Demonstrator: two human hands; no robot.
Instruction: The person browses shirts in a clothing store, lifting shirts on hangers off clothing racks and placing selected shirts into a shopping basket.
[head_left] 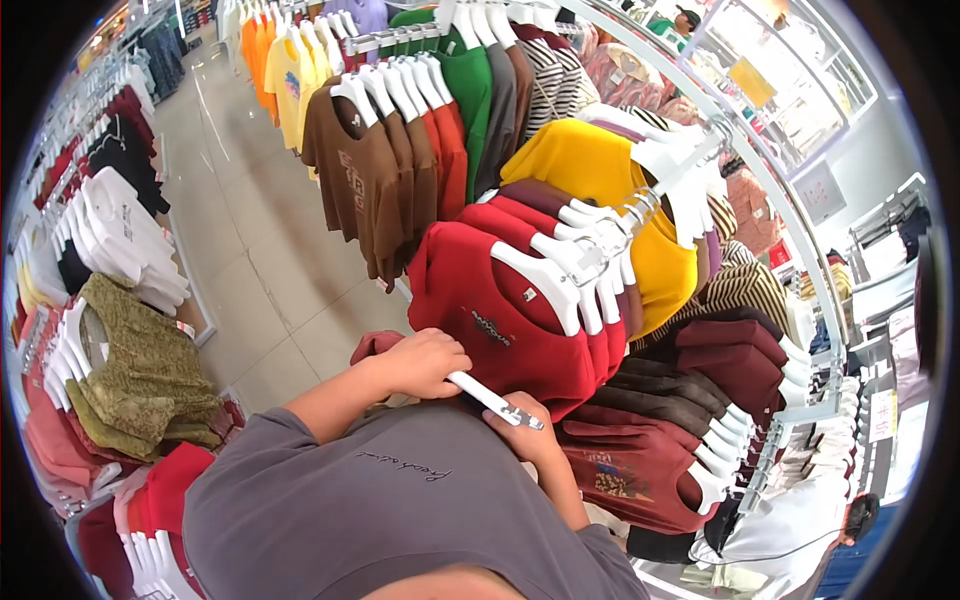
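Observation:
Both of my hands are in front of my grey shirt, around a white plastic hanger (pixel 486 394). My left hand (pixel 425 362) is closed at the hanger's left end, above a piece of dull red cloth (pixel 374 344). At the other end, near the metal clip, my right hand (pixel 520 428) is closed round the hanger. Much of the hanger and cloth is hidden by my hands and shirt. Just beyond them hang red sweaters (pixel 485 325) with small dark lettering, on white hangers.
Brown shirts (pixel 352 175) hang further off, with yellow sweaters (pixel 665 275) at the right. Maroon shirts (pixel 630 470) hang near my right arm. Olive patterned tops (pixel 150 350) are on the left rack. A tiled aisle (pixel 250 230) runs between the racks.

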